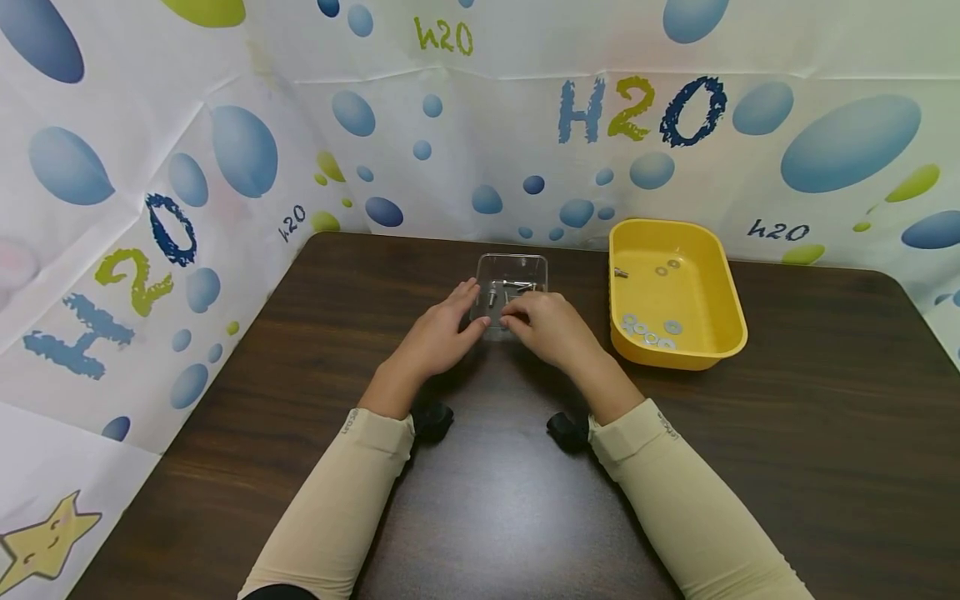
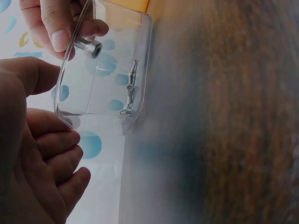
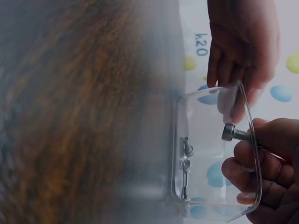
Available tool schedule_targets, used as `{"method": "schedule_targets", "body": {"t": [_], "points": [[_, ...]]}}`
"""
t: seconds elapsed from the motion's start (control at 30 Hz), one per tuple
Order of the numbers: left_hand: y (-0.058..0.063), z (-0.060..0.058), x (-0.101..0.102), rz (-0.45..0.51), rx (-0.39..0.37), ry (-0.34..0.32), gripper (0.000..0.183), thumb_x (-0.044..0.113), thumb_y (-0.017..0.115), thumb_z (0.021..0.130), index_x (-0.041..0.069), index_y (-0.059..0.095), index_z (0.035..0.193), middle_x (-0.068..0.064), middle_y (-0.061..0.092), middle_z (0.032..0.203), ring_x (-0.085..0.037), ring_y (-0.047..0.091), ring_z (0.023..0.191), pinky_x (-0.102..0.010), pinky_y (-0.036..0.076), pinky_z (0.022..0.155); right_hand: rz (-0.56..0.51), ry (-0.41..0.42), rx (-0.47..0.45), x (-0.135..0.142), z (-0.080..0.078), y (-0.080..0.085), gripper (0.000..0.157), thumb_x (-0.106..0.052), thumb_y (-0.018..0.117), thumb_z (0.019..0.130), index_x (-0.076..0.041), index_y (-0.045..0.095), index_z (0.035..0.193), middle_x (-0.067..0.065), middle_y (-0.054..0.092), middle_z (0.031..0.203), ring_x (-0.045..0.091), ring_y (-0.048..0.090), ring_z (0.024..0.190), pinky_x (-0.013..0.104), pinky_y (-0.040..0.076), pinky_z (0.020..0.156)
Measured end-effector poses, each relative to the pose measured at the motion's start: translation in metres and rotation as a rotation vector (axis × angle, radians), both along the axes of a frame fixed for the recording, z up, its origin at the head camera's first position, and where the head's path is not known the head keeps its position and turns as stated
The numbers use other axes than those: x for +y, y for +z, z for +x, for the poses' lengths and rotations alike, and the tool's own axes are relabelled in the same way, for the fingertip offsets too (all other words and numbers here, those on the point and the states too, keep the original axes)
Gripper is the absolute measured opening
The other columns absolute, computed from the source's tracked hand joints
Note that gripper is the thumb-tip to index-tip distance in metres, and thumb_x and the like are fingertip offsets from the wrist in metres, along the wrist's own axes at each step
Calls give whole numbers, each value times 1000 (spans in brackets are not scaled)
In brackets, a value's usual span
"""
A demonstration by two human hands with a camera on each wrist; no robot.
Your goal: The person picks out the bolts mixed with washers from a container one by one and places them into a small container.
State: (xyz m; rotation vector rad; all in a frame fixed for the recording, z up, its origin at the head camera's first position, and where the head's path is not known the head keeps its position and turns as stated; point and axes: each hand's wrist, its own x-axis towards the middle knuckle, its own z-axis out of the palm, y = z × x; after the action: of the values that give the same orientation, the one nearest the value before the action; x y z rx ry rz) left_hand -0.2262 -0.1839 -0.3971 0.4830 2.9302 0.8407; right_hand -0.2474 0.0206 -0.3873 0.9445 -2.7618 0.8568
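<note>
A small clear plastic box (image 1: 512, 257) stands on the dark table with a few metal bolts (image 1: 492, 297) lying on its floor. My left hand (image 1: 438, 335) holds the box at its near left corner, fingers along the left side and thumb at the front wall. Over the near rim reaches my right hand (image 1: 551, 329), pinching a socket-head bolt (image 3: 229, 132) by its threaded end between thumb and fingers. The bolt's head points down into the box. In the left wrist view the hex socket of this bolt (image 2: 95, 48) shows.
To the right of the box sits a yellow plastic bin (image 1: 667, 292). Several flat washers (image 1: 650, 339) lie at its near end, two more farther back, and a bolt (image 1: 620, 272) rests by its left wall. A patterned white sheet (image 1: 510, 108) hangs behind the table (image 1: 495, 517).
</note>
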Motion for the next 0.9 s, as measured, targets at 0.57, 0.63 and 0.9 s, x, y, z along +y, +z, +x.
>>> {"method": "schedule_targets", "body": {"t": [0.57, 0.63, 0.9], "points": [[0, 0, 0, -13, -15, 3, 65, 42, 45, 103, 7, 28, 155, -5, 20, 165, -21, 19, 151, -51, 25, 119, 35, -11, -3, -2, 1, -2, 18, -19, 64, 96, -7, 76, 104, 6, 74, 100, 20, 69, 89, 38, 56, 84], [0, 0, 0, -14, -16, 4, 65, 42, 45, 103, 7, 28, 155, -5, 20, 165, -21, 19, 151, -51, 25, 119, 35, -10, -7, -2, 1, -2, 19, -19, 64, 96, -7, 76, 104, 6, 74, 100, 20, 69, 89, 38, 56, 84], [0, -1, 0, -17, -11, 2, 65, 42, 45, 103, 6, 28, 155, -6, 20, 165, -21, 19, 151, -50, 25, 119, 34, -9, -6, -1, 2, -2, 19, -20, 64, 97, -7, 76, 104, 6, 74, 98, 19, 68, 86, 37, 56, 82]]}}
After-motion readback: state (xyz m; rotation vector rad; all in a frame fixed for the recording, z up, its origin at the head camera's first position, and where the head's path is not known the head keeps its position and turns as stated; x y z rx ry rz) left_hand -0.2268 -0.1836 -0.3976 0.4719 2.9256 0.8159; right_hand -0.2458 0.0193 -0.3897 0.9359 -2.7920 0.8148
